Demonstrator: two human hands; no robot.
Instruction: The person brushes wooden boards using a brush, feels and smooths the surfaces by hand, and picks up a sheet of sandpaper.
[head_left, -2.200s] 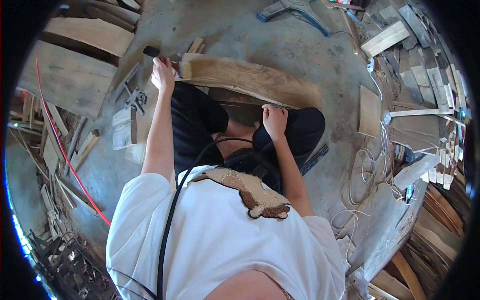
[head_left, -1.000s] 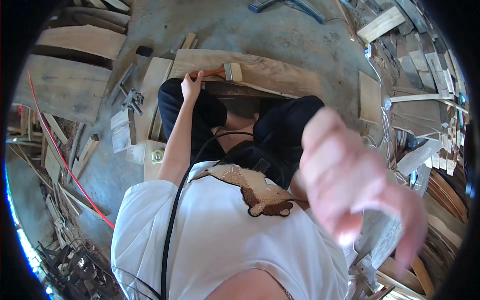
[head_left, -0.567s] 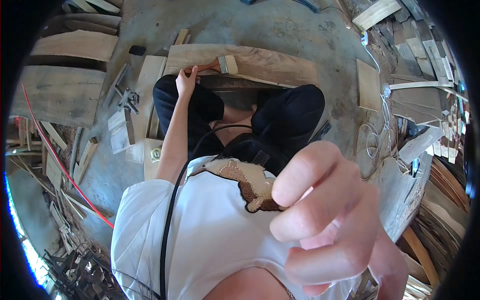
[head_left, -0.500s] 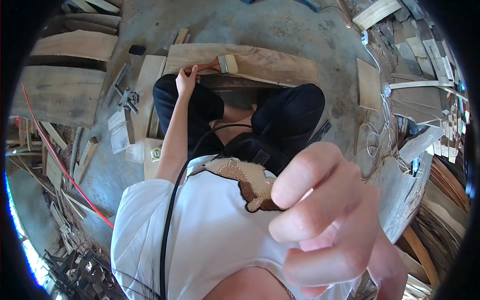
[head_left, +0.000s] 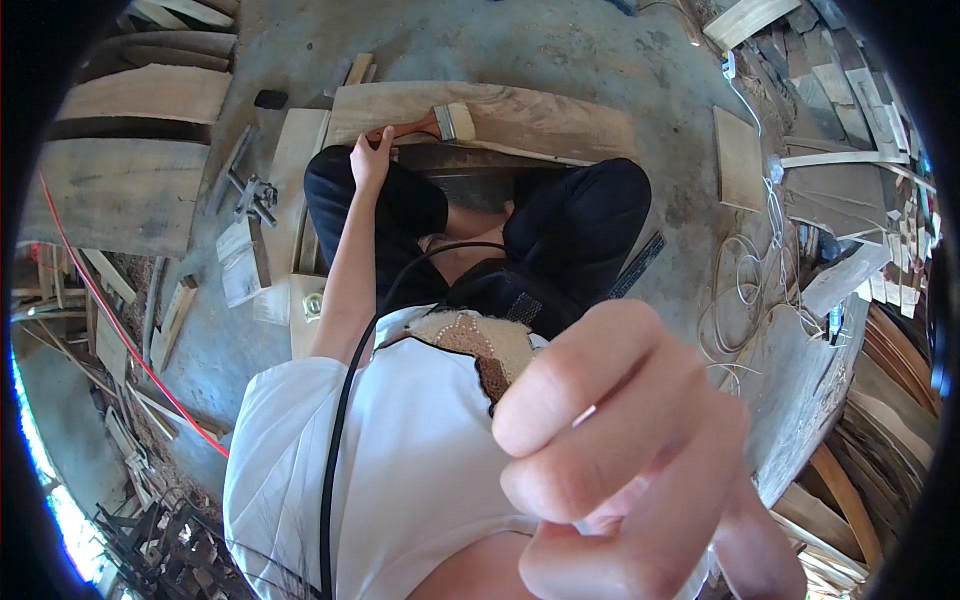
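Observation:
Out beyond my left knee, my left hand (head_left: pixel 372 160) is closed around the brown handle of a wide flat paintbrush (head_left: pixel 441 123). The brush has a metal band and pale bristles, which point right over a wooden board (head_left: pixel 550 115). Whether the bristles touch the board, I cannot tell. My right hand (head_left: pixel 630 450) is raised very close to the camera, in front of my white shirt. Its fingers are curled inward, and nothing shows between them.
Wood pieces (head_left: pixel 130 190) are stacked at the left, by a red hose (head_left: pixel 120 320) and a metal clamp (head_left: pixel 258 198). A tape measure (head_left: pixel 313 306) lies near my left arm. White cable (head_left: pixel 770 220) coils at the right beside piled scraps. A black cord (head_left: pixel 345 420) crosses my shirt.
My right hand has shifted a little left and down in the view, its fingers still curled. My left hand keeps hold of the paintbrush, almost unmoved.

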